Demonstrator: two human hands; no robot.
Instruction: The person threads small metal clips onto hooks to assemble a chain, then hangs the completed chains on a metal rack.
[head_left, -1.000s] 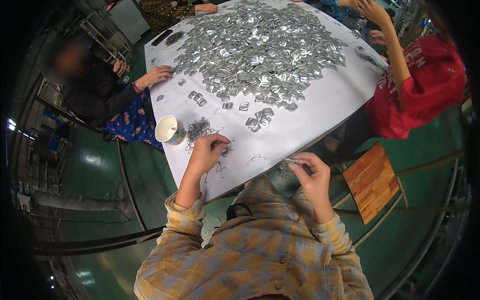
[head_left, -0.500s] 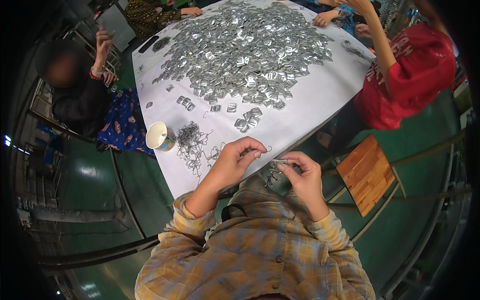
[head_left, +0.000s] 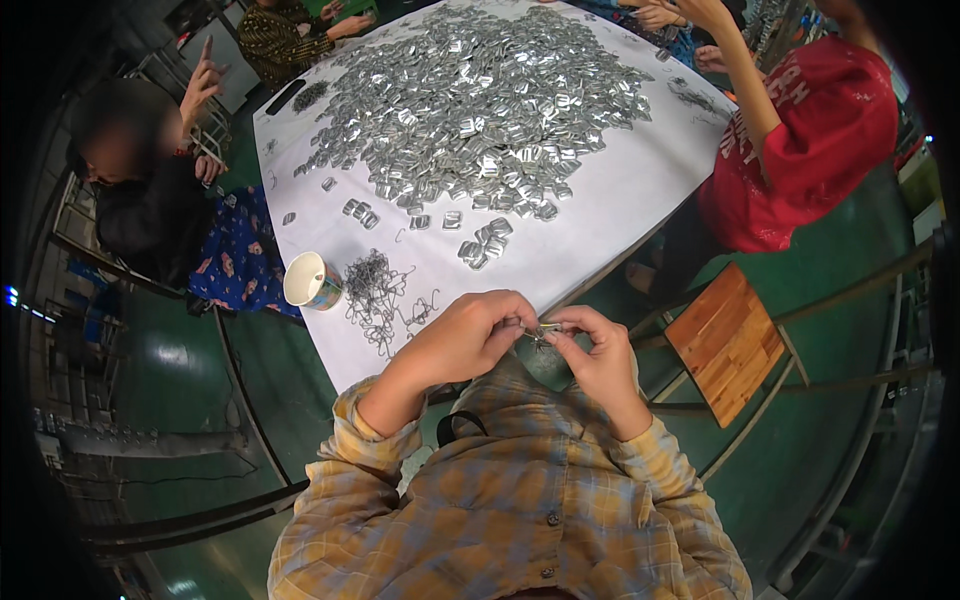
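My left hand [head_left: 466,338] is closed in a pinch on a thin wire hook, mostly hidden at its fingertips. Across from it, my right hand [head_left: 603,362] pinches a small silvery metal piece [head_left: 546,328] between thumb and fingers, with thin wires sticking out below. The fingertips of both hands meet in front of my lap, just off the near table edge. Left of my left hand, a tangled pile of wire hooks [head_left: 372,290] lies on the white tabletop. Several flat metal pieces [head_left: 484,245] sit in a small cluster beyond my hands.
A large heap of silvery metal pieces [head_left: 480,110] covers the far table [head_left: 310,235]. A paper cup [head_left: 312,282] stands at the left edge. A wooden stool [head_left: 725,345] is to the right. Co-workers sit around, one in a red shirt [head_left: 810,150].
My left hand has moved right, bringing the wire hook to the metal piece in my right hand. The hands were apart before. Co-workers' hands at the far side have shifted.
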